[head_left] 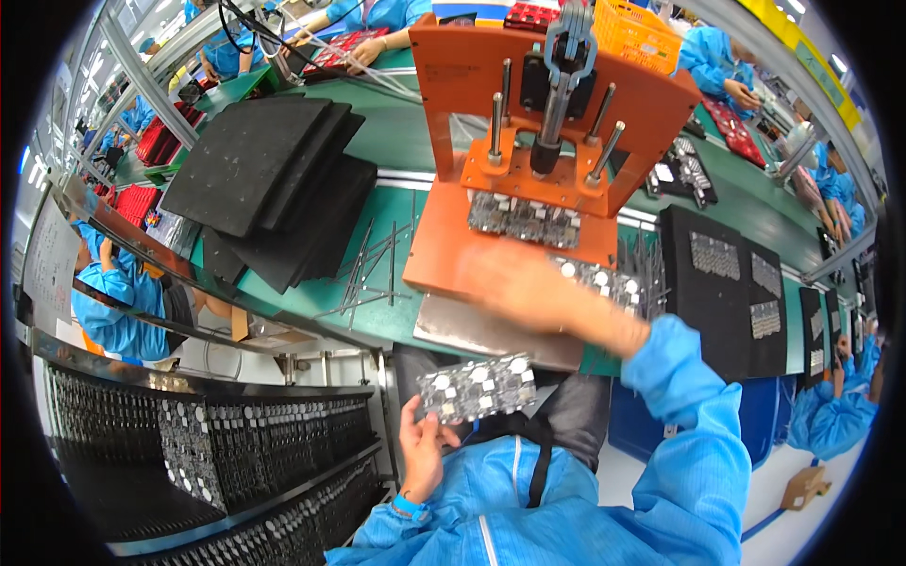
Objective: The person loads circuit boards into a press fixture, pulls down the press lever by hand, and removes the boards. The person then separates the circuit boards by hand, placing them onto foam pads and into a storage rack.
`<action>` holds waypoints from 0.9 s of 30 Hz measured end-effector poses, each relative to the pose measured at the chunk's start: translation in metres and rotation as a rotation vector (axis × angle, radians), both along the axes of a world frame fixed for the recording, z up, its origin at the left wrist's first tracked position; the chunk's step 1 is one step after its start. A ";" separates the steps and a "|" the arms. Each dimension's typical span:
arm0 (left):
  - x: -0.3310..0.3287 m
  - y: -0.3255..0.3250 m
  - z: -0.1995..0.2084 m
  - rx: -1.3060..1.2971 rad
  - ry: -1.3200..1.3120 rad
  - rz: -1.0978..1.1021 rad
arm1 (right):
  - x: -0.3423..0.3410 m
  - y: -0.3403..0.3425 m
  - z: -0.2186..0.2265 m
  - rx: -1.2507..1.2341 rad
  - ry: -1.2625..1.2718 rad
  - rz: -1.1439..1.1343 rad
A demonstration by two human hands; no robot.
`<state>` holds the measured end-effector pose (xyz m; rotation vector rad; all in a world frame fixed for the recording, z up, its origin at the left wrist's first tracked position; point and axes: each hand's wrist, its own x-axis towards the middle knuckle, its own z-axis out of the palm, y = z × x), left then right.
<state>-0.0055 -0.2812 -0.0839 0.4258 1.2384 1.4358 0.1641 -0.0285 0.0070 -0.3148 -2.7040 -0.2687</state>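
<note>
My left hand (423, 448) grips the lower left edge of a circuit board panel (477, 389), held above my lap with its round white parts facing up. Motion smears my right hand (517, 285), which passes over the front of the orange press base (439, 241); its fingers cannot be made out. Under the clamp plate of the orange hand press (538, 179) lies another circuit board panel (525, 223). A third panel (613, 285) shows just beyond my right wrist, partly covered by it.
Black foam sheets (250, 165) are stacked at the left on the green bench. Thin dark strips (392, 259) lie loose beside them. At the right, black foam pads (703, 311) carry boards. A rack (283, 439) full of boards stands at lower left. Co-workers sit across the bench.
</note>
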 end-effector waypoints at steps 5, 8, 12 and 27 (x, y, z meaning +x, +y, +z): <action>-0.015 -0.010 0.001 -0.028 0.180 -0.017 | -0.011 -0.038 0.157 0.397 0.091 -0.110; -0.016 -0.004 0.005 0.107 0.280 -0.079 | 0.010 0.063 0.210 0.662 0.870 -0.362; -0.009 0.001 0.003 0.196 0.333 -0.067 | 0.012 0.139 0.233 -1.148 1.037 -0.336; 0.003 0.040 0.028 0.150 0.377 0.004 | -0.006 -0.075 0.053 0.153 0.423 -0.216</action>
